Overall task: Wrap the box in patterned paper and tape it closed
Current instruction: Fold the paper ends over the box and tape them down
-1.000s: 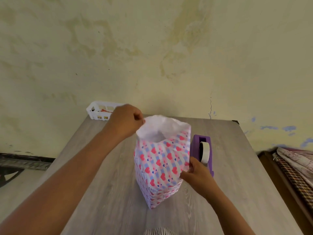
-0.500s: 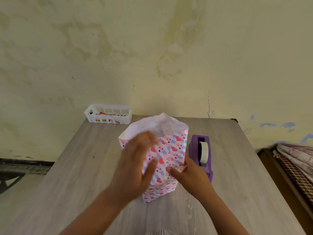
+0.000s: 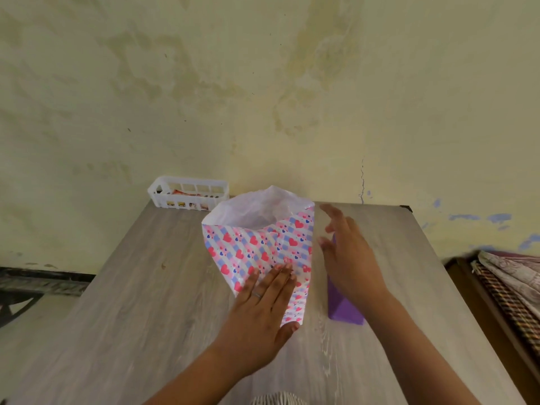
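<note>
The box stands upright on the grey table (image 3: 117,331), wrapped in heart-patterned paper (image 3: 257,247) whose white top end gapes open above it. The box itself is hidden under the paper. My left hand (image 3: 263,308) lies flat with straight fingers against the near face of the wrapped box, low down. My right hand (image 3: 347,258) hovers just right of the paper with spread fingers, holding nothing. A purple tape dispenser (image 3: 342,311) sits right of the box, mostly covered by my right hand.
A white plastic basket (image 3: 187,194) with small items stands at the table's far left edge against the stained wall. Folded cloth (image 3: 514,276) lies on a lower surface to the right of the table.
My left hand dropped from the paper's open top to press flat on the near face. My right hand let go of the box's right edge and lifted away, fingers spread.
</note>
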